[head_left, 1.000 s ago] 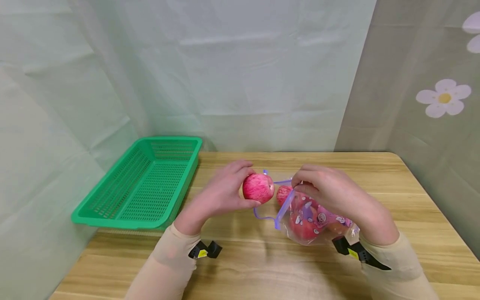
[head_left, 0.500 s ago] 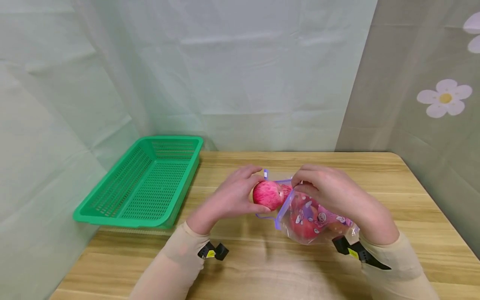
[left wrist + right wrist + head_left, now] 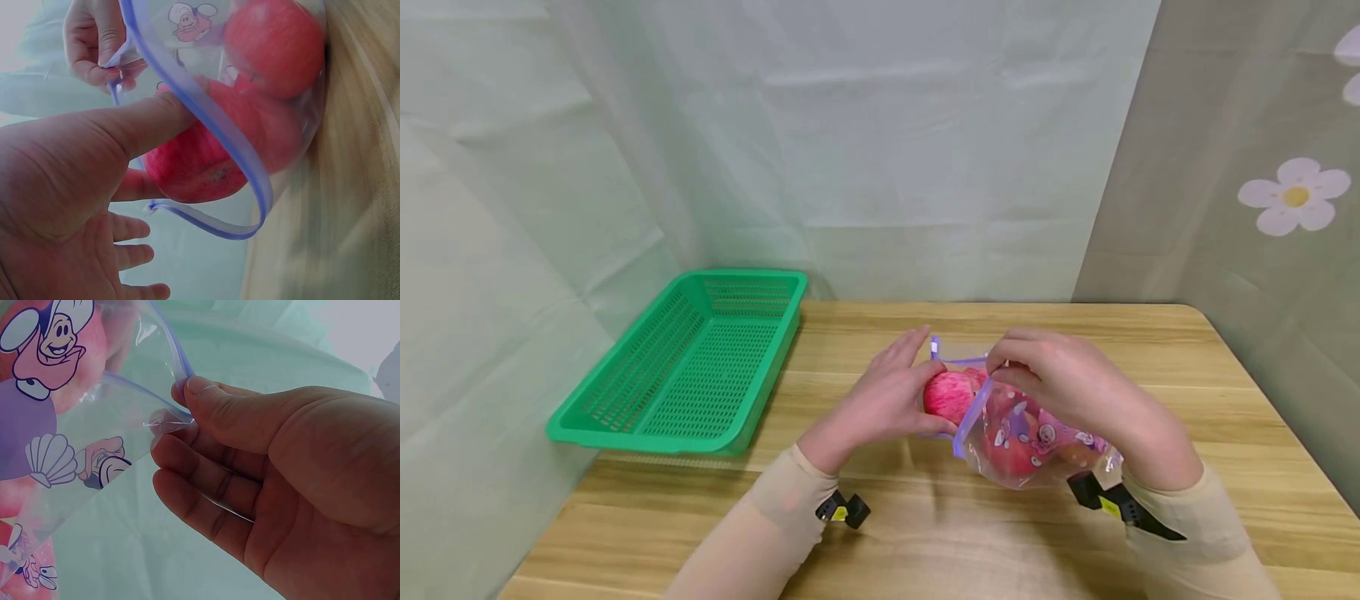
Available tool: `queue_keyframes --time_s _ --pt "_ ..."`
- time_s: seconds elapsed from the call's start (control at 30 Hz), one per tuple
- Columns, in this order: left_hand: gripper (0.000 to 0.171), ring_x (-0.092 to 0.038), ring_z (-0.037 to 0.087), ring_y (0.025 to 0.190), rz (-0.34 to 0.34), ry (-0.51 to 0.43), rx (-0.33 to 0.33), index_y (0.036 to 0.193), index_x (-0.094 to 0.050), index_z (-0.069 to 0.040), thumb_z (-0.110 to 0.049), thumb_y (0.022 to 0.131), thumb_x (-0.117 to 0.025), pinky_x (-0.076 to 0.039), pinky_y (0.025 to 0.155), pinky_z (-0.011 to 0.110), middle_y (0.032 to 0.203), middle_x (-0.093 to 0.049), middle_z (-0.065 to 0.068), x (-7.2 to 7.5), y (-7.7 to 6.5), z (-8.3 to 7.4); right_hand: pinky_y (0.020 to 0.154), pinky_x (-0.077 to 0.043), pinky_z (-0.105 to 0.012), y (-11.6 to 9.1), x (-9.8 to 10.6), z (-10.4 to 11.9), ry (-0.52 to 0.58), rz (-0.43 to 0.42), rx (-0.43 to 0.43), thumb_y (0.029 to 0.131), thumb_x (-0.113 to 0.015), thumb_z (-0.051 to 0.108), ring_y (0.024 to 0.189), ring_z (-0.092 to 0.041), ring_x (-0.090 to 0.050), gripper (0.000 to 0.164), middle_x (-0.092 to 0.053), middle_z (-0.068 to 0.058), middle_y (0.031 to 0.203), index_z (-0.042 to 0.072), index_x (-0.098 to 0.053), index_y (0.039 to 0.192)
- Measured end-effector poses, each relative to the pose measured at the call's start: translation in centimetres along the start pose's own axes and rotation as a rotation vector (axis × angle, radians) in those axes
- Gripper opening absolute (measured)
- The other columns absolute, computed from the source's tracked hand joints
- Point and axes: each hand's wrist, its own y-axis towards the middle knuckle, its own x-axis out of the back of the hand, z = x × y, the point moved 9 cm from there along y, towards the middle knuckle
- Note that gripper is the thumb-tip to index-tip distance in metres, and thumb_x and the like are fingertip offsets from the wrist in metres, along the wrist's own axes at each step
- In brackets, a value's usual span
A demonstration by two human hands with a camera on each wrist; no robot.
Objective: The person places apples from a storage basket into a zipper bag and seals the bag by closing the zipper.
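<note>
In the head view, a clear zip bag [image 3: 1013, 442] with a purple edge and cartoon prints lies on its side, several red apples inside. My left hand [image 3: 891, 392] grips a red apple [image 3: 947, 396] at the bag's mouth. From the left wrist view, thumb and forefinger hold that apple [image 3: 197, 165] partly within the purple rim [image 3: 234, 150], while the other fingers spread loose. My right hand [image 3: 1060, 375] pinches the upper corner of the mouth. Its thumb and forefinger meet on the purple strip [image 3: 184, 381] in the right wrist view.
A green plastic basket [image 3: 760, 392] with slotted walls stands at the left of the wooden table [image 3: 880, 517]. Pale cloth hangs behind and to the left. A grey cloth with white flowers [image 3: 1295, 197] is on the right.
My left hand has carried the apple rightward and slightly down, from outside the bag into its mouth. The right hand keeps its pinch on the bag, almost still.
</note>
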Motion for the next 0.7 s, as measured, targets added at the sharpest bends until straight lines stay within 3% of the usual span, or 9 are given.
queue_keyframes --time_s 0.33,0.7 --pt "0.077 -0.02 0.042 0.167 0.024 0.048 0.024 0.141 -0.073 -0.014 -0.063 0.084 -0.092 -0.029 0.128 0.064 0.18 -0.023 0.023 -1.0 0.1 -0.3 0.082 -0.065 -0.044 0.0 -0.1 -0.1 0.001 0.008 -0.01 0.095 -0.086 0.003 0.093 -0.014 -0.072 0.022 -0.073 0.01 0.104 0.021 -0.08 0.105" --pt "0.059 -0.024 0.048 0.164 0.052 0.126 0.052 0.127 -0.08 -0.019 -0.065 0.092 -0.083 -0.033 0.125 0.069 0.178 -0.025 0.026 -2.1 0.0 -0.3 0.081 -0.065 -0.042 0.0 -0.1 0.0 0.008 0.017 -0.027 0.095 -0.087 0.004 0.092 -0.014 -0.072 0.021 -0.074 0.01 0.105 0.021 -0.08 0.106"
